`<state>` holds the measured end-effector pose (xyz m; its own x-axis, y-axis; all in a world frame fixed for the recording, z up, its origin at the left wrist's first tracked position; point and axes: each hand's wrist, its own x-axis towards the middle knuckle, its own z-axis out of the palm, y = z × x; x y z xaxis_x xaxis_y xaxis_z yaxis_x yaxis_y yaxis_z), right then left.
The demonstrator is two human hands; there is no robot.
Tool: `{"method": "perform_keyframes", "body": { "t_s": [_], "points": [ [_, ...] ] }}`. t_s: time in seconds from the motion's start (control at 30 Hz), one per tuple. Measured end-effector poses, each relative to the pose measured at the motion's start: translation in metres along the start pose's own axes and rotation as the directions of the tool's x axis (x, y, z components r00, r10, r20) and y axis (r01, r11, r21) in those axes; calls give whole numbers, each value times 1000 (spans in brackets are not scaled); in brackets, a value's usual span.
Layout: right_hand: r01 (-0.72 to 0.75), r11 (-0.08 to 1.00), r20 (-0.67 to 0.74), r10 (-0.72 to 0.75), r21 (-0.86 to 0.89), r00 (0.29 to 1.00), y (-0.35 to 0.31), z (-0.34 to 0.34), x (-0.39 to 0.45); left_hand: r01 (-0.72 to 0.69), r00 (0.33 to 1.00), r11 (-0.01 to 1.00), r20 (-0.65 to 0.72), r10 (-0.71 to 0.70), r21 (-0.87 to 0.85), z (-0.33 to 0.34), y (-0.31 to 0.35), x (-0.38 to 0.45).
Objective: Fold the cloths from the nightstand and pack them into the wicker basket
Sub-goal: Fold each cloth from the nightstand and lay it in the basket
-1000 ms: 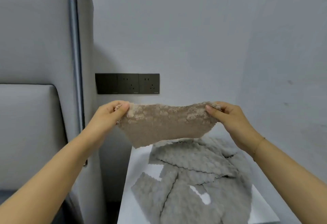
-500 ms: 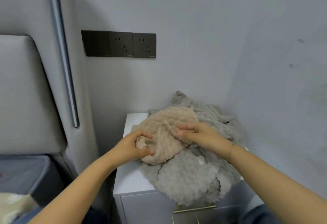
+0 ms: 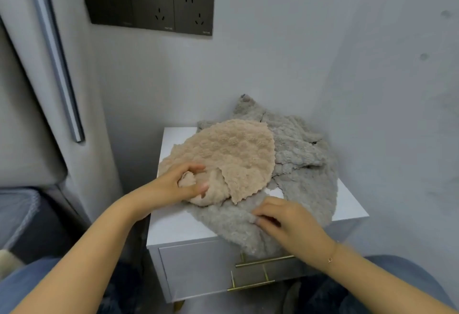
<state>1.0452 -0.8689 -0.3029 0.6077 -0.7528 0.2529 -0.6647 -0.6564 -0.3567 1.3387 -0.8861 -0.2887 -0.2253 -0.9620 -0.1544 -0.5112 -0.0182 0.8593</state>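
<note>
A white nightstand [image 3: 173,226] stands in the corner of a grey room, its top mostly covered by fleecy cloths. A beige cloth [image 3: 231,154] lies spread over the left and middle of the top, with a scalloped edge folded over toward the near side. Under it and to its right lies a heap of grey cloths [image 3: 305,164], which reaches the far right corner against the wall and hangs over the near edge of the nightstand above the drawer front.

The left hand [image 3: 181,185] sits at the near left part of the beige cloth, its fingers and thumb curled round a bunched bit of that cloth. The right hand [image 3: 285,221] rests on the near part of the grey heap, just beside the beige cloth's scalloped edge; its fingertips pinch a fold of grey cloth at the near edge. A thin bracelet [image 3: 331,256] circles the right wrist.

The drawer front carries brass handles [image 3: 250,286]. On the wall above and to the left of the nightstand is a dark panel of sockets [image 3: 149,5]. A padded grey headboard [image 3: 27,115] with a metal strip [image 3: 57,60] stands at the left. Blue jeans [image 3: 27,286] show at the bottom corners. No wicker basket is in view.
</note>
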Motion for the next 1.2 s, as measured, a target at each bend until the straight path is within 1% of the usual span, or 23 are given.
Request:
{"method": "perform_keyframes", "body": {
  "t_s": [0.07,0.1,0.17,0.23,0.33,0.37,0.43,0.53,0.63,0.7,0.77,0.8,0.87,0.9,0.93,0.97,1.0,1.03,1.07,1.1,1.13,1.17,1.2],
  "points": [
    [-67,991,-39,72,118,997,-4,-12,3,-50,996,995,84,43,90,1,0,-2],
    [-124,967,-54,139,223,989,-6,-20,5,-70,995,990,83,60,125,1,-1,-2],
    [-238,850,-22,281,469,959,-12,-40,6,-78,996,991,39,74,112,3,1,-2],
    [-289,701,7,376,652,927,-17,-57,8,-44,999,997,-26,46,60,5,1,-1],
    [-239,483,-34,490,842,871,-18,-76,14,-35,997,996,-70,41,85,8,1,-2],
    [-213,432,-57,532,876,845,-20,-83,16,-41,996,995,-80,49,96,9,0,-2],
    [-162,381,-119,617,910,778,-24,-101,23,-56,992,994,-105,66,89,8,0,-3],
    [-106,382,-214,703,918,679,-21,-134,36,-56,992,995,-107,65,78,8,3,-4],
    [-79,306,-191,753,949,630,-9,-163,57,-72,995,989,-62,80,126,9,3,-5],
    [-78,310,-203,772,947,603,5,-179,74,-75,996,985,-45,83,156,10,1,-5],
    [-70,400,-297,777,914,555,25,-192,95,-85,995,981,-34,92,174,10,0,-5],
    [-76,462,-361,776,884,516,35,-197,107,-91,995,978,-28,98,185,11,0,-5],
    [-142,636,-518,721,759,460,49,-199,129,-109,994,974,-6,113,200,10,1,-5],
    [-208,722,-580,665,660,471,53,-193,138,-117,993,973,10,118,201,9,0,-4],
    [-274,778,-592,614,565,523,59,-183,145,-131,991,971,34,126,202,8,-1,-5],
    [-352,797,-533,594,491,602,66,-170,151,-148,988,968,70,137,205,6,-3,-6],
    [-434,791,-402,599,431,692,70,-154,155,-164,983,963,114,143,212,5,-6,-6],
    [-530,764,-202,622,367,756,74,-138,156,-177,977,959,158,144,220,3,-8,-7],
    [-605,746,-9,632,278,775,74,-125,154,-182,972,957,189,141,225,1,-10,-8],
    [-637,747,117,627,188,770,74,-115,150,-183,970,957,202,138,226,-1,-11,-9],
    [-626,764,152,608,156,779,73,-108,145,-185,971,956,195,141,228,-2,-13,-10],
    [-588,789,102,579,181,809,74,-103,142,-188,975,955,165,152,229,-4,-14,-10],
    [-539,815,12,550,213,835,73,-101,136,-188,979,955,123,163,228,-5,-13,-11]
  ]
}}
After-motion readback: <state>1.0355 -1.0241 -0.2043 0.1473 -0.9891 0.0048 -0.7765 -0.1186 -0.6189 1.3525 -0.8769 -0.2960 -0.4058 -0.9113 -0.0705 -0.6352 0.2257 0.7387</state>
